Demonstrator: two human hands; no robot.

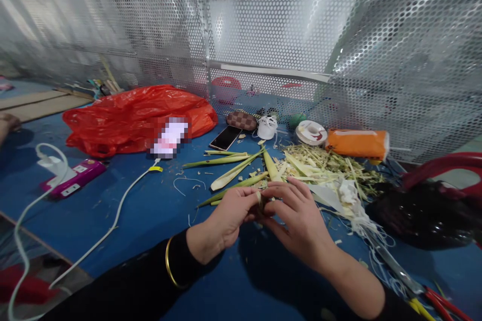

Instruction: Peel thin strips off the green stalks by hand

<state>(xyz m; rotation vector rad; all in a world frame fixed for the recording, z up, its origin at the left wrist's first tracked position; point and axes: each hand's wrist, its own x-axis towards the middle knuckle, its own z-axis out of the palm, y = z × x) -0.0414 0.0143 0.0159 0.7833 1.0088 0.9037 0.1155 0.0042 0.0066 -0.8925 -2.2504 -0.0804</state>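
Observation:
My left hand [230, 214] and my right hand [295, 215] meet above the blue table, fingers closed in a pinch. Between the fingertips shows a bit of pale green leaf strip [259, 198]; the rest of it is hidden by my fingers. Just beyond lie several long pale green leaves [234, 171], some folded or curled lengthwise. A heap of shredded leaf scraps [354, 168] spreads behind my right hand. Beside it are tangled white threads [367, 225] and a crumpled white piece [347, 191].
Scissors [408, 278] with red handles lie at the lower right near a black plastic bag [425, 215]. Toward the mesh panel [278, 25] are an orange packet [357, 144], a white spool [311, 133], a dark phone [226, 138] and a red bag [139, 110]. A charging cable [122, 205] crosses the left side.

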